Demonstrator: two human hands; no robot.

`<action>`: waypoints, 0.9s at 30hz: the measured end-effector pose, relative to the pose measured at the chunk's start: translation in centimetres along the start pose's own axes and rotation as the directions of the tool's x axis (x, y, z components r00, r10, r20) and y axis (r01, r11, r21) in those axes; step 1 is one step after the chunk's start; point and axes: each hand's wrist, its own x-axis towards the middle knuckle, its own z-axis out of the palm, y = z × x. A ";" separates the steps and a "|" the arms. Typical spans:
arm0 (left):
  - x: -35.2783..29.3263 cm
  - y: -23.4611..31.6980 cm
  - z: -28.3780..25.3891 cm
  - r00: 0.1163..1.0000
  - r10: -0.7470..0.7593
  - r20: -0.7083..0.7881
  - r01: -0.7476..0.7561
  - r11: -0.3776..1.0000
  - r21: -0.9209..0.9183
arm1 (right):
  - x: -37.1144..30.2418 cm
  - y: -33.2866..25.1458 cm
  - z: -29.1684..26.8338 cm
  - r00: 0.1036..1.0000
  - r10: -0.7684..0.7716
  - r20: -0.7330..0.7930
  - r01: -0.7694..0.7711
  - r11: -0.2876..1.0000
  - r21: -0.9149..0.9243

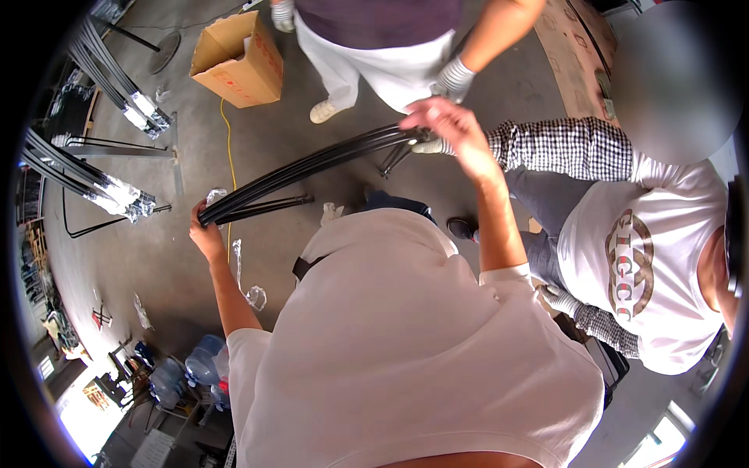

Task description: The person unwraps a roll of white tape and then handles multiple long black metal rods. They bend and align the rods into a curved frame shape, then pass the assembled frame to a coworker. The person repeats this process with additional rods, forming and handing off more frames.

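A bundle of long, slightly bowed black tubes slants across in front of me, its left end nearer to me. The fingers of my left hand are wrapped round that lower left end. My right hand is over the far right end, fingers stretched out and somewhat blurred; whether it touches the tubes I cannot tell. Just beneath it, a co-worker's white-gloved hand is at the same end. More black tubes show below the bundle, on a low stand or rack partly hidden by it.
An open cardboard box stands on the floor beyond. Two foil-wrapped tube bundles rest at the left. A yellow cord crosses the floor near plastic scraps. One person stands ahead, another in a white shirt at right.
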 end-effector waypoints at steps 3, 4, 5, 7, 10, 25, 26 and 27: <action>-0.4 -0.7 -0.1 1.000 -0.010 -0.002 0.010 1.000 0.015 | -3.0 -5.0 4.7 0.955 -0.062 0.289 0.046 0.997 0.062; -0.3 -1.0 0.1 1.000 0.000 0.005 0.000 1.000 0.001 | -3.6 -6.2 5.7 0.901 -0.202 0.384 0.161 0.978 0.136; -0.2 -1.1 0.2 1.000 0.014 0.011 -0.014 1.000 -0.005 | -4.3 -7.0 7.2 0.843 -0.375 0.386 0.277 0.917 0.286; -0.3 -1.2 0.3 1.000 0.023 0.015 -0.023 1.000 -0.003 | -4.9 -8.5 8.9 0.671 -0.617 0.412 0.488 0.785 0.381; 0.2 -0.6 0.4 0.999 0.035 0.039 -0.035 0.999 -0.008 | -5.2 -12.5 8.6 0.523 -0.756 0.394 0.620 0.655 0.433; -1.4 -2.2 1.0 0.997 0.063 0.040 -0.063 0.998 -0.004 | -10.4 -15.6 2.0 0.539 -0.761 0.361 0.736 0.634 0.237; -1.4 -1.5 1.0 0.998 0.045 0.048 -0.045 0.999 0.003 | -10.3 -15.7 1.2 0.547 -0.760 0.351 0.744 0.634 0.213; -1.5 -0.7 0.8 0.998 0.027 0.054 -0.028 0.999 0.018 | -10.5 -16.0 0.6 0.554 -0.761 0.339 0.750 0.632 0.193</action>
